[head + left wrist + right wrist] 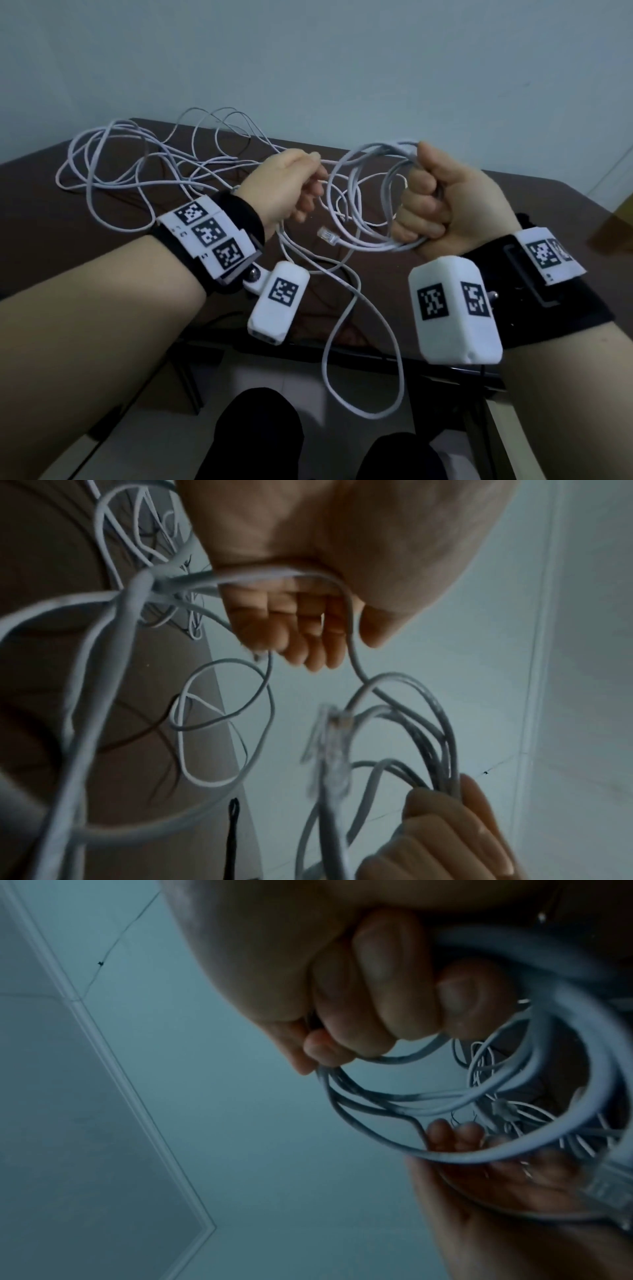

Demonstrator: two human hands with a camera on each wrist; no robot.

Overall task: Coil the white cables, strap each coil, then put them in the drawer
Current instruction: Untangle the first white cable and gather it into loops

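Observation:
A long white cable lies in a loose tangle [137, 161] across the back left of the dark brown table [534, 192]. My right hand [435, 202] is a fist around several coiled loops [359, 195] of it, held above the table; the fingers [377, 988] wrap the bundle [445, 1096]. My left hand [291, 185] is just left of the coil. Thumb and curled fingers [308, 631] hold the strand [352, 647] that runs into the coil. A clear plug [327, 236] dangles between the hands. Another loop [363, 359] hangs over the table's front edge.
A pale wall rises right behind the table. My knees [260, 435] are under the front edge, above a light floor. A thin black loop [232, 831] shows on the table in the left wrist view. No drawer is in view.

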